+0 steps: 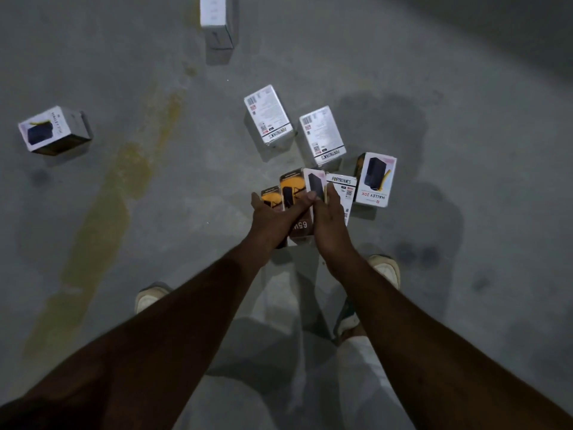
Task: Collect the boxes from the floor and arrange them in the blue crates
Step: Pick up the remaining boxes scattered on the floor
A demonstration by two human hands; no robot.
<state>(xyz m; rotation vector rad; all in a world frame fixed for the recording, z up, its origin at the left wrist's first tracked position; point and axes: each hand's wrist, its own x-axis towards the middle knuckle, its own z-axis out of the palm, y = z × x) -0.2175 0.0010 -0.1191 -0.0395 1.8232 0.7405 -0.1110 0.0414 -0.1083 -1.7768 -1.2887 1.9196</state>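
Both my hands hold a fanned stack of small product boxes in front of me above the floor. My left hand [273,220] grips the orange and black boxes [290,187] from the left. My right hand [328,218] grips the white boxes [342,186] on the right side. On the grey floor lie more boxes: a white Halley 20K box [375,181] just right of my hands, two white boxes [268,114] [322,135] beyond them, one box [54,130] far left and one [217,21] at the top. No blue crate is in view.
The concrete floor [465,88] has a yellowish stain [124,187] running diagonally on the left. My two feet in light shoes [150,297] [386,268] stand below the held boxes.
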